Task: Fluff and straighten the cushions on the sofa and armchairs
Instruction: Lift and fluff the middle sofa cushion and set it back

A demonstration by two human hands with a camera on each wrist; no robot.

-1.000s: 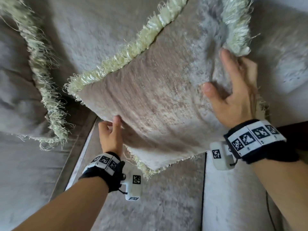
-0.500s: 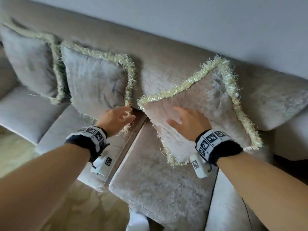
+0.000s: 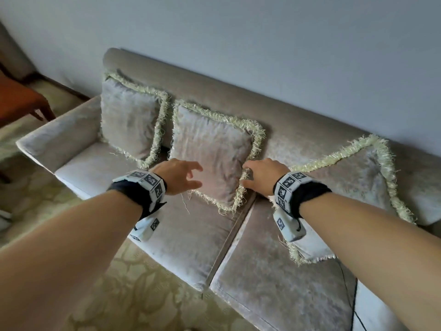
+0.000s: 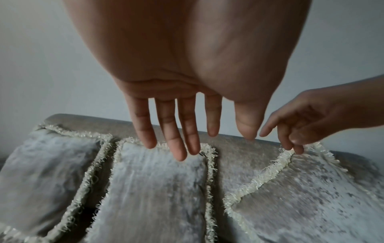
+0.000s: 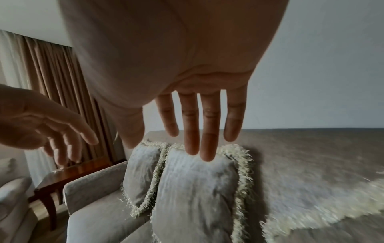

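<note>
Three grey cushions with pale fringe lean on the backrest of the grey sofa (image 3: pixel 281 278). The left cushion (image 3: pixel 128 120) and the middle cushion (image 3: pixel 214 151) stand upright side by side. The right cushion (image 3: pixel 346 180) sits tilted on one corner. My left hand (image 3: pixel 188 177) hovers by the middle cushion's lower left part, fingers spread and straight. My right hand (image 3: pixel 253 175) is at that cushion's right fringed edge, also empty. In the wrist views the left hand (image 4: pixel 182 144) and the right hand (image 5: pixel 199 148) show straight fingers above the middle cushion (image 5: pixel 197 189); contact is not plain.
A wooden chair with an orange seat (image 3: pixel 19 101) stands at the far left. A dark wooden side table (image 5: pixel 68 174) and curtains (image 5: pixel 51 82) lie beyond the sofa's left arm (image 3: pixel 59 137). Patterned carpet (image 3: pixel 143 295) covers the floor. A black cable (image 3: pixel 353 295) crosses the right seat.
My right hand has let go of the right cushion, which now leans tilted on the backrest. Both hands have moved left to the middle cushion, and the view has pulled back.
</note>
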